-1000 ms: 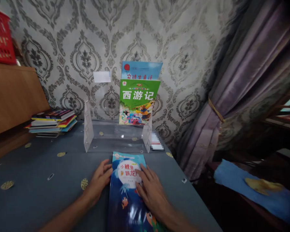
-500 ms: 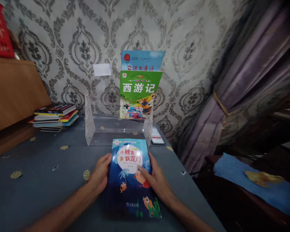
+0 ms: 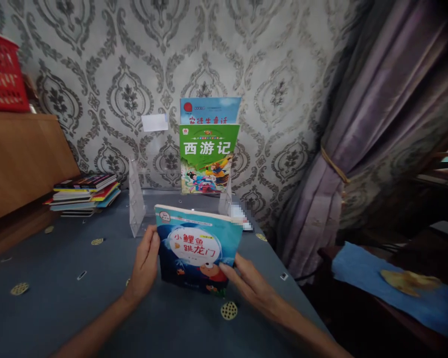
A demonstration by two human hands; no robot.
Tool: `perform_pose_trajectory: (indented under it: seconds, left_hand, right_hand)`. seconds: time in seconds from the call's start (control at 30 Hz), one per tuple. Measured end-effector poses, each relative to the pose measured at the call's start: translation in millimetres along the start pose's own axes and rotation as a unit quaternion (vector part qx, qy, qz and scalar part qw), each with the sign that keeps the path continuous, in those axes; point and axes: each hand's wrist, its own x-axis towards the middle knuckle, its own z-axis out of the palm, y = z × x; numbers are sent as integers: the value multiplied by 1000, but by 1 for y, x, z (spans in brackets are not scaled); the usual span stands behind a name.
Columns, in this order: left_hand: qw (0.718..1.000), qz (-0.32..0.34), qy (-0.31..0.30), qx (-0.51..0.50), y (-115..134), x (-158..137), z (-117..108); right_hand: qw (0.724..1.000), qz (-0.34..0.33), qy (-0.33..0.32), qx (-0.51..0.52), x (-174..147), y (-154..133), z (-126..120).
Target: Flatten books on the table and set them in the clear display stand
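while a dark-blue picture book (image 3: 197, 248) is being held tilted up over the table (image 3: 78, 318), toward its right edge, its illustrated front cover is being turned to the viewer. left hand (image 3: 145, 263): closed on the book, the left side being gripped. right hand (image 3: 252, 283): closed on the book, the right side being gripped, with the thumb being laid on the cover. whether the table is being touched by the book's lower edge cannot be told.

item, clear stand (image 3: 136, 199): being carried near the table's far edge, just beyond the book. item, green book (image 3: 209, 161): being held upright by the stand, at its right end. item, light-blue book (image 3: 211, 110): being partly covered by the green one. item, stack of books (image 3: 85, 194): being borne near the table's far left corner.
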Motion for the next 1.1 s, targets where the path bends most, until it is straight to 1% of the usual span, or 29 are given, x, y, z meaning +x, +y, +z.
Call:
perform_pose_trajectory:
  seconds: [0.03, 0.1, 0.17, 0.23, 0.3, 0.4, 0.47, 0.57, 0.63, 0.73, 0.83, 0.93, 1.03, 1.1]
  left_hand:
    - [999, 26, -1, 42, 1, -1, -4]
    - [988, 82, -15, 133, 4, -3, -12]
    - [971, 107, -64, 205, 8, -4, -20]
    - [957, 108, -115, 245, 12, -3, -25]
    - [953, 98, -143, 247, 15, 0, -28]
    - [960, 92, -145, 221, 21, 5, -26]
    - [961, 104, -133, 217, 27, 9, -21]
    - [959, 139, -98, 229, 41, 17, -11]
    - [955, 162, -77, 235, 53, 23, -5]
    - [951, 181, -66, 242, 64, 30, 2]
    - [953, 172, -72, 239, 63, 34, 6]
    - [958, 147, -90, 229, 54, 35, 8]
    - [963, 121, -104, 216, 45, 37, 10]
    - [967, 100, -120, 200, 40, 40, 11]
  right_hand:
    - [1000, 4, -2, -27, -2, -1, 0]
    - [998, 18, -16, -58, -5, -5, -2]
    - [997, 29, -44, -64, -5, -12, -7]
    - [995, 34, -66, -63, -2, -19, -13]
    - [995, 29, -74, -60, 1, -25, -20]
    - [995, 19, -73, -65, 9, -31, -27]
    - [995, 11, -50, -89, 16, -34, -32]
    - [993, -25, -9, -117, 31, -43, -43]
    - [991, -51, 0, -125, 43, -49, -52]
    - [987, -54, 11, -150, 56, -57, -64]
    - [983, -46, 8, -175, 61, -58, -71]
    - [982, -30, -19, -184, 61, -57, -75]
    - [984, -18, -40, -175, 61, -54, -80]
    - [986, -24, -56, -158, 62, -49, -83]
